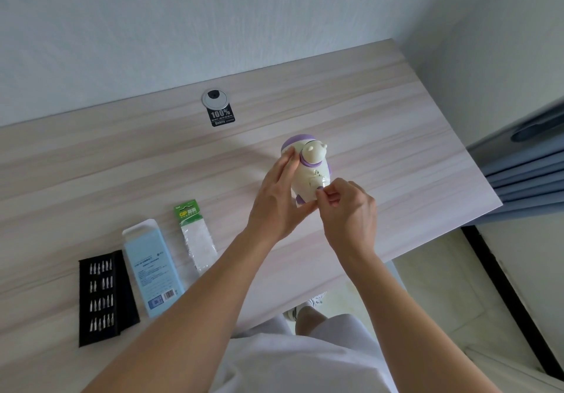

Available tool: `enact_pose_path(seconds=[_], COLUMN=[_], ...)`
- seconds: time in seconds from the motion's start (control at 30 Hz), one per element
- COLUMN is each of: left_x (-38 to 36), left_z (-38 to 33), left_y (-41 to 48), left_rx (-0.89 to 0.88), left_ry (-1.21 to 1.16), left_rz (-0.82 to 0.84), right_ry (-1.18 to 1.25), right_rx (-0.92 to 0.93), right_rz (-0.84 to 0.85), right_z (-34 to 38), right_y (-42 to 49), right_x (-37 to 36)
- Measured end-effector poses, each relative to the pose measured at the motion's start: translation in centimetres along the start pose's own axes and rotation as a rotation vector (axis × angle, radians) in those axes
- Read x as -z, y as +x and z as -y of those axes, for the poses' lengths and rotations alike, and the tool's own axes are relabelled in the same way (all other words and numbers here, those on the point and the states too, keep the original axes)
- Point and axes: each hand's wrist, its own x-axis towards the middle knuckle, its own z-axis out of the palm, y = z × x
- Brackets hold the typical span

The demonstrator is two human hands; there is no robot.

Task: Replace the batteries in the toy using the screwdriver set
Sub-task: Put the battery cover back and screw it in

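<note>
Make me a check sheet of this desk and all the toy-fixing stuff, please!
Surface: pale wood-grain desk.
Job's things: white-and-purple toy, held; black bit tray, blue box and battery pack lie at the left.
Clutter: black 100% sticker.
Grips: left grip holds the toy's side; right grip pinches at its lower body.
Cables: nothing seen; only a round grommet cover.
Surroundings: white wall, blue curtain at the right.
</note>
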Motion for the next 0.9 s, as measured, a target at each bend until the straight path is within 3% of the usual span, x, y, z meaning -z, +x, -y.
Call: enact_pose_path(seconds=[0.23, 0.37, 0.5, 0.9], left_x=[1.3, 1.2, 0.9, 0.5], left_z=[-0.5, 0.6, 1.3, 1.6], left_y=[1.5, 2.6, 2.8, 3.5], left_rx=[0.104, 0.145, 0.197, 0.240], left_ry=[-0.154, -0.200, -0.269, -0.385], left_rz=[-0.022, 0.065, 0.098, 0.060], right_ry=[0.195, 0.338, 0.426, 0.620], right_rx=[-0.052, -0.170, -0.274, -0.318], right_rz=[0.010, 0.073, 0.193, 0.536], right_z=[-0.8, -0.8, -1.3, -2.7], right_y=[-0.3, 0.0, 0.8, 3.5], right_x=[0.4, 0.4, 0.4, 0.9])
